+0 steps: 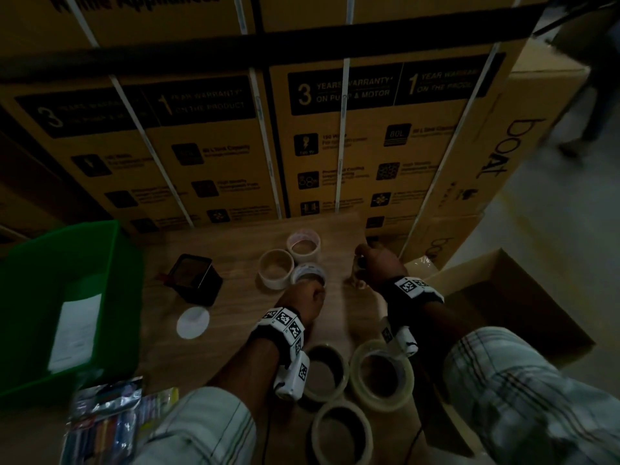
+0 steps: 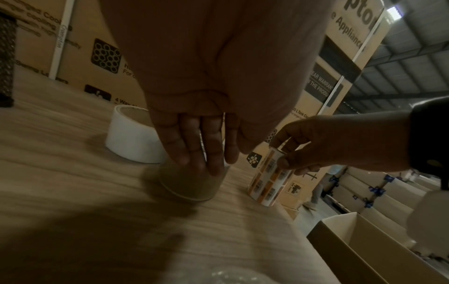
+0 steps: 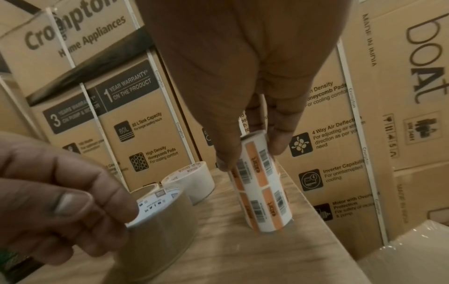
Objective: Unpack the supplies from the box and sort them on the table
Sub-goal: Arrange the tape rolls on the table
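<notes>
- Head view: left hand [image 1: 303,297] grips a tape roll [image 1: 308,276] on the table [image 1: 235,297], just beside two other rolls; right hand [image 1: 375,263] holds a label roll, mostly hidden.
- Left wrist view: fingers [image 2: 192,146] curl over the tape roll's rim; likely light, stiff and smooth, best gripped across the rim.
- Right wrist view: fingertips [image 3: 277,146] pinch the top of the upright label roll [image 3: 263,184]; narrow, probably tips easily.

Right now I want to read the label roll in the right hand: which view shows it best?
The right wrist view: the label roll stands upright, barcodes and orange panels plain, right hand pinching its top. The left wrist view shows it smaller and dimmer. In the head view the hand hides nearly all of it.
</notes>
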